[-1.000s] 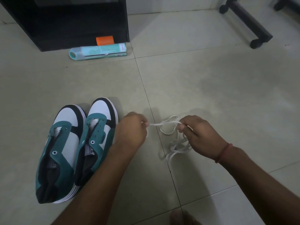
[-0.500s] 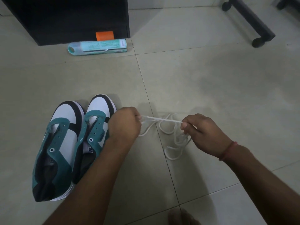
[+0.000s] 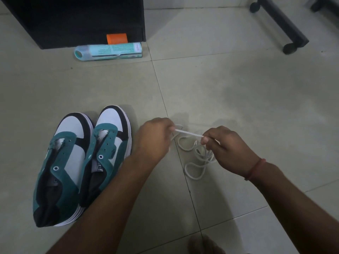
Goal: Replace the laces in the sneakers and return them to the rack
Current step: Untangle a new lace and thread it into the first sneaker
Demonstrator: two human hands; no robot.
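Two green, white and black sneakers stand side by side on the tiled floor at the left, toes away from me: the left sneaker (image 3: 60, 162) and the right sneaker (image 3: 108, 149). Their eyelets hold no laces. A white lace (image 3: 194, 158) lies in loose loops on the floor to the right of them. My left hand (image 3: 154, 138) and my right hand (image 3: 223, 147) each pinch the lace, and a short stretch runs taut between them just above the loops.
A black cabinet (image 3: 78, 21) stands at the back left, with an orange block (image 3: 117, 38) and a teal tube-shaped package (image 3: 108, 51) lying in front of it. A black wheeled furniture leg (image 3: 282, 24) is at the back right. My bare toes (image 3: 203, 244) show at the bottom.
My hands have drawn apart, so the stretch of lace between them is longer and taut. The loops on the floor have shifted and spread a little.
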